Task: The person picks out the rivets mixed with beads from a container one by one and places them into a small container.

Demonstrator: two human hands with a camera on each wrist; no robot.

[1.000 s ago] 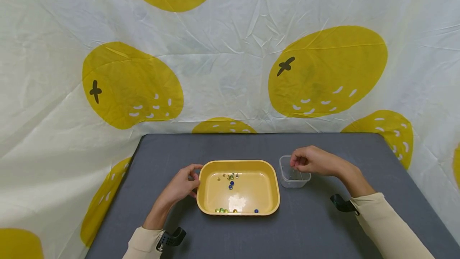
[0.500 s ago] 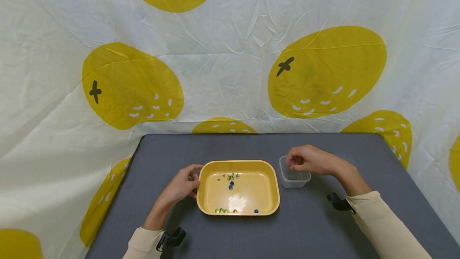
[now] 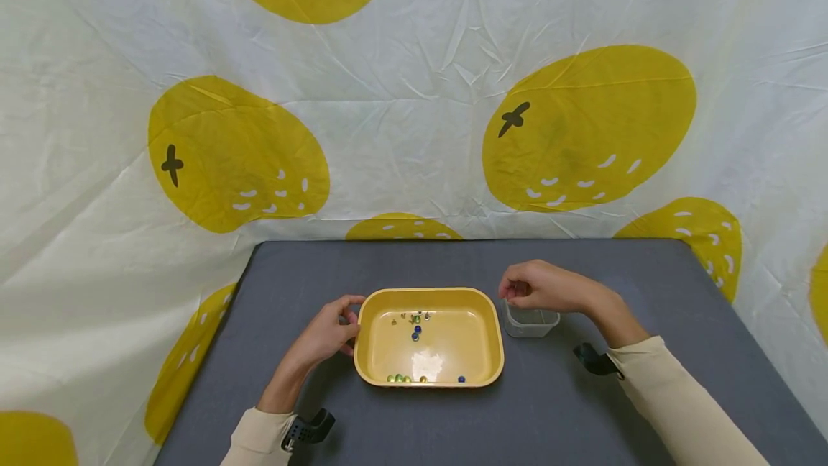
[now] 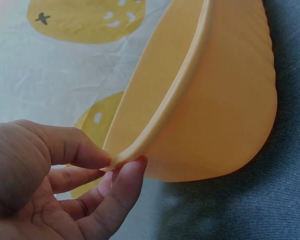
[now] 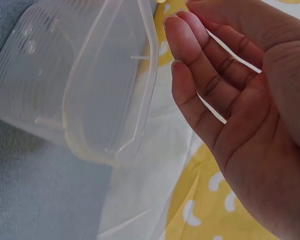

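My left hand (image 3: 328, 331) pinches the left rim of a yellow plastic tray (image 3: 388, 362); in the left wrist view, thumb (image 4: 77, 147) and fingers meet at that rim. In the tray lie blue marbles (image 3: 417, 330), green and yellow marbles (image 3: 398, 378) along the near side, and several tiny gold-coloured pieces (image 3: 394, 322). My right hand (image 3: 543, 286) is over the left rim of a clear plastic container (image 3: 532, 331), fingers curled and thumb close to the index finger. Its fingertips (image 5: 182, 42) run near the upper edge of the right wrist view; I cannot tell whether they pinch something small.
Small clear shapes (image 5: 30, 47) show through the container's wall. The container stands just right of the tray on a dark grey table (image 3: 310, 265). Behind the table hangs a white cloth (image 3: 401, 157) printed with large yellow fruit.
My right hand has moved left, from over the inside of the clear container to its left rim, beside the tray. My left hand and the tray have not moved.
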